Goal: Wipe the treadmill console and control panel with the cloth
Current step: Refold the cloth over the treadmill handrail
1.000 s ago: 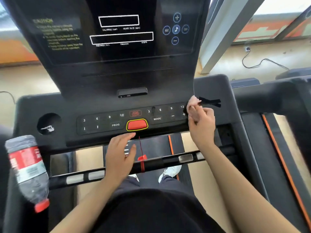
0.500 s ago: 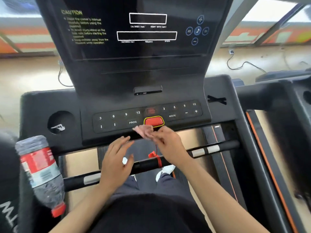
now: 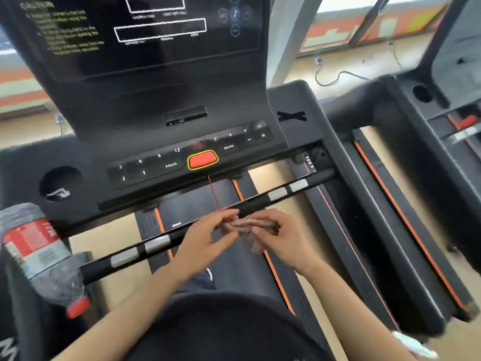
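Bunched pink cloth [image 3: 248, 226], pinched at one end by left hand [image 3: 205, 241], gripped in curled fingers of right hand [image 3: 282, 239]. Just in front of handlebar [image 3: 263, 200], well apart from control panel [image 3: 169, 165]. Red button [image 3: 203, 159] mid-panel; console [image 3: 156, 61] above; bottle [image 3: 39, 256] tilted, cap down, far left.

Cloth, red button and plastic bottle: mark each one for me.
cloth [image 3: 246, 225]: head view, its bunched middle.
red button [image 3: 203, 159]: head view, centre of its face.
plastic bottle [image 3: 28, 241]: head view, the red label.
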Demonstrator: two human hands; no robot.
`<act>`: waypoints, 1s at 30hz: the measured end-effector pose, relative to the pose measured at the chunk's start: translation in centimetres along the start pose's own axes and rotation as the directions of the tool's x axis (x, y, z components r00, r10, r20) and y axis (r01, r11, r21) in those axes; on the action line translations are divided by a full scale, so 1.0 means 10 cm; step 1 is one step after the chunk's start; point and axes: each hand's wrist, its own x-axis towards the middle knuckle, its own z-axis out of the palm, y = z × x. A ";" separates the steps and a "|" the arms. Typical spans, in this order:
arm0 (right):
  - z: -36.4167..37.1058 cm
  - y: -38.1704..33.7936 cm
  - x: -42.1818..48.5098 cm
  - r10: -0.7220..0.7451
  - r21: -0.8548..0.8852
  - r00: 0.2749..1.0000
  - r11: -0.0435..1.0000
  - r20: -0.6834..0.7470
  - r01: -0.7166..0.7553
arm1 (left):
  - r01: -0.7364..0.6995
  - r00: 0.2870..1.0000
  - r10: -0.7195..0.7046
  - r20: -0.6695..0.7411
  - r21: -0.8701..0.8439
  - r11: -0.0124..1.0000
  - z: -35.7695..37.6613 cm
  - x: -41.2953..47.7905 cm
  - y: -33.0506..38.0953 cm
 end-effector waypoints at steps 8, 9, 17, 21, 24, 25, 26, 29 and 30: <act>-0.73 0.76 -1.36 -0.003 0.180 0.976 0.983 -0.217 0.043 | 0.034 0.978 -0.027 0.207 -0.030 0.999 1.27 -0.32 0.57; -0.83 0.90 -1.57 0.013 0.170 0.964 0.985 -0.265 0.034 | 0.042 0.974 -0.033 0.222 -0.035 0.999 1.47 -0.40 0.66; -1.38 1.92 -3.27 0.169 0.104 0.866 0.985 -0.471 -0.136 | 0.028 0.855 -0.028 0.518 0.007 1.000 2.94 -1.10 1.36; -1.55 2.39 -3.95 0.269 0.185 0.762 0.963 -0.589 -0.197 | -0.021 0.748 -0.006 0.664 0.033 0.999 3.56 -1.36 1.62; -1.71 2.67 -4.41 0.345 0.263 0.658 0.938 -0.669 -0.225 | -0.083 0.666 0.012 0.746 0.059 0.995 4.01 -1.47 1.74; -1.76 2.74 -4.54 0.363 0.282 0.619 0.932 -0.697 -0.228 | -0.092 0.640 0.008 0.769 0.067 0.993 4.15 -1.49 1.77; -1.81 2.80 -4.66 0.382 0.307 0.580 0.924 -0.720 -0.227 | -0.110 0.612 0.006 0.791 0.078 0.991 4.28 -1.50 1.80; -2.01 3.01 -4.95 0.438 0.394 0.475 0.898 -0.763 -0.195 | -0.122 0.510 -0.007 0.860 0.081 0.989 4.74 -1.49 1.89; -2.10 3.07 -5.02 0.456 0.421 0.449 0.889 -0.769 -0.180 | -0.118 0.481 -0.008 0.876 0.074 0.990 4.90 -1.46 1.90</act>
